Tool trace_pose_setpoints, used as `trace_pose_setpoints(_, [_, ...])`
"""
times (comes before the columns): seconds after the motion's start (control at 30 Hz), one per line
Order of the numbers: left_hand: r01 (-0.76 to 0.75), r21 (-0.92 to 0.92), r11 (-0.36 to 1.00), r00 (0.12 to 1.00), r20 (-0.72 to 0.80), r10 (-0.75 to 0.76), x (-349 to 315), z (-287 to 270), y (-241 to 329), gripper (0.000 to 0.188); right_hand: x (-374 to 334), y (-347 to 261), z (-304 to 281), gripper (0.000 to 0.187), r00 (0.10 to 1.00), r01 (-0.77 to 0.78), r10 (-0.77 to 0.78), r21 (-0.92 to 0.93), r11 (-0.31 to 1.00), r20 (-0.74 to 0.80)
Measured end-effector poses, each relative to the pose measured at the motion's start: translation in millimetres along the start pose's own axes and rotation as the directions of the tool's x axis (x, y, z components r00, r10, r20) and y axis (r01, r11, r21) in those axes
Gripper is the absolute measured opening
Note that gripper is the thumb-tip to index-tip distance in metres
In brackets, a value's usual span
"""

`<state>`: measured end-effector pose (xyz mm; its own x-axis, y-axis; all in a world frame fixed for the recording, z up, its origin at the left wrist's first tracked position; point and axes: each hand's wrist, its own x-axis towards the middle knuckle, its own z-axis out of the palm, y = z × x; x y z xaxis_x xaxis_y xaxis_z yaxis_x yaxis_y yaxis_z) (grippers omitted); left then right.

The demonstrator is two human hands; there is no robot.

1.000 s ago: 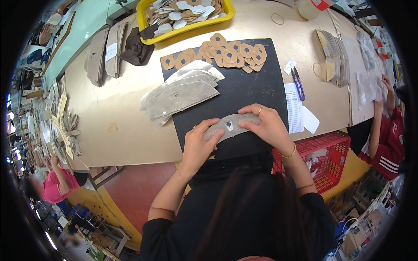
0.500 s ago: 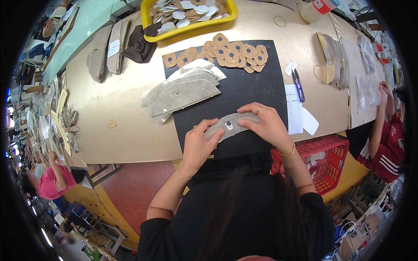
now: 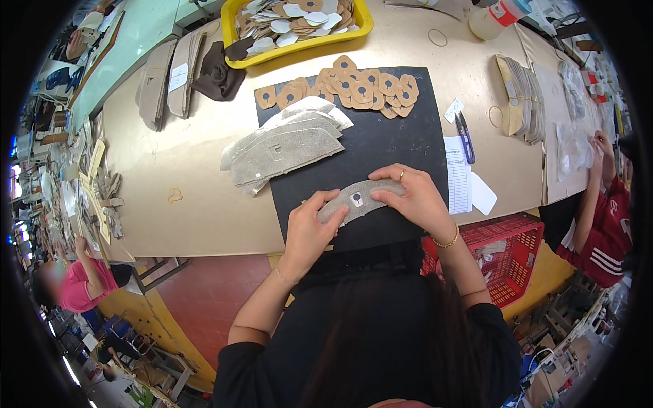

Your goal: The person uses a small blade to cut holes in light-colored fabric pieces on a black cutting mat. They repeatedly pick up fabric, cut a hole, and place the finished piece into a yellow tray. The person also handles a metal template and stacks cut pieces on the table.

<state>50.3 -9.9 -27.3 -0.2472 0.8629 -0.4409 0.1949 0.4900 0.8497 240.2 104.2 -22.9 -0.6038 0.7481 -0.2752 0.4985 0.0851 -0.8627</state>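
Left: white label [image 3: 178, 77] on a grey bundle [image 3: 179, 103], its writing too small to read. Centre: my left hand [image 3: 308, 228] pinches one end of a curved grey piece [image 3: 373, 202] above the black mat [image 3: 401, 146]; my right hand [image 3: 420, 199] pinches the other end. Right: printed sheet [image 3: 460, 180] with a ruled table, small white tag [image 3: 454, 110], red-and-white label on a jar [image 3: 491, 19]. Grip and piece unchanged from half a second ago.

Wearer's two hands [image 3: 310, 226] [image 3: 420, 200], one held gray strip [image 3: 368, 195], one yellow tray [image 3: 299, 52], one red crate [image 3: 508, 287]
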Motion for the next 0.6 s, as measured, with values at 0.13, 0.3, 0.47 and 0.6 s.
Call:
trace_pose_setpoints(0.13, [0.004, -0.006, 1.0, 1.0, 0.013, -0.004, 0.6, -0.3, -0.3, 0.036, 0.1, 0.9, 0.4, 0.028, 1.0, 0.01, -0.011, -0.005, 1.0, -0.008])
trace_pose_setpoints(0.3, [0.023, -0.009, 1.0, 0.999, 0.022, -0.023, 1.0, -0.8, 1.6, 0.036, -0.2, 2.1, 1.4, 0.028, 0.999, 0.035, -0.036, -0.036, 0.999, -0.024])
trace_pose_setpoints(0.47, [0.009, -0.035, 0.999, 1.0, 0.019, -0.009, 2.0, -0.4, 2.2, 0.035, -1.8, 3.3, 0.9, 0.028, 1.0, 0.018, -0.018, -0.003, 1.0, -0.017])
trace_pose_setpoints(0.6, [0.06, -0.079, 0.995, 0.998, 0.035, -0.058, 2.8, -2.1, 1.4, 0.036, -2.6, 3.8, -1.6, 0.028, 1.0, -0.021, 0.021, 0.069, 0.997, -0.002])
